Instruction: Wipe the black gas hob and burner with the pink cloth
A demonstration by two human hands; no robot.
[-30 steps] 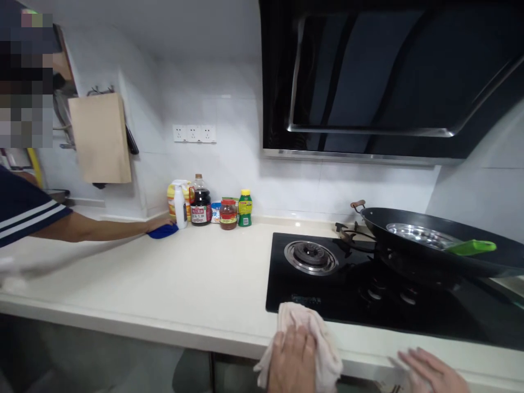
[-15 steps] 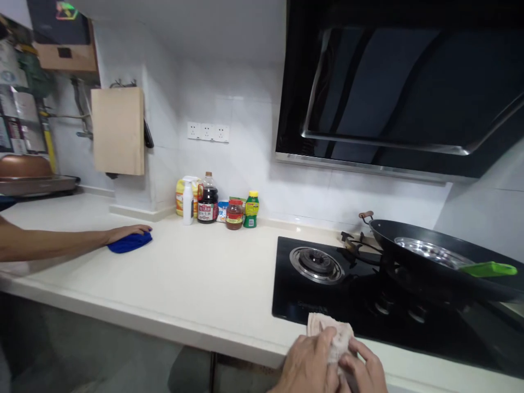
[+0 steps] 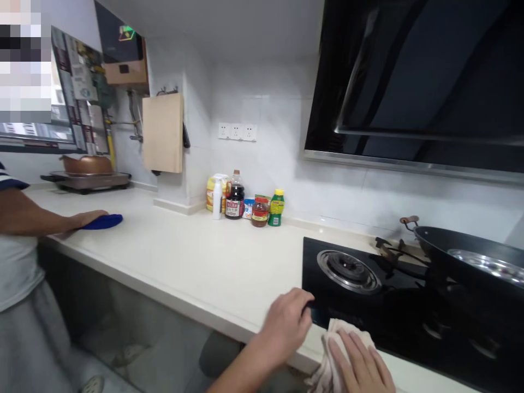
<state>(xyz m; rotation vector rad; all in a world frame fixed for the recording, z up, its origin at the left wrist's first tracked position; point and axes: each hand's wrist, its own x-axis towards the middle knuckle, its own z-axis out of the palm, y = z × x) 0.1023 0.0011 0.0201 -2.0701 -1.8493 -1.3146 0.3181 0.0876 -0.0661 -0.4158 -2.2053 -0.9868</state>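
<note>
My right hand [image 3: 362, 360] presses on a bunched pale cloth [image 3: 341, 338] at the front edge of the black gas stove [image 3: 393, 314]. The fingers lie bent over the cloth, and part of it hangs past the counter edge. To its left, my left hand [image 3: 289, 322] is at the stove's front left corner, off the cloth. Its fingers are bent, with a gap showing between the forefinger and thumb; nothing is seen in it. At the far left another person's hand [image 3: 92, 217] rests on a blue cloth [image 3: 106, 221] on the counter.
A wok [image 3: 442, 248] with a shiny metal lid-like piece [image 3: 487, 265] stands on the right burner, under the range hood [image 3: 429, 87]. A soy sauce bottle [image 3: 234, 199], white spray bottle [image 3: 217, 201], jar [image 3: 260, 213] and green bottle [image 3: 277, 208] line the wall.
My left hand has let go of the pale cloth and moved left to the stove corner. The view has swung left. The other person's hand and blue cloth have moved left along the counter.
</note>
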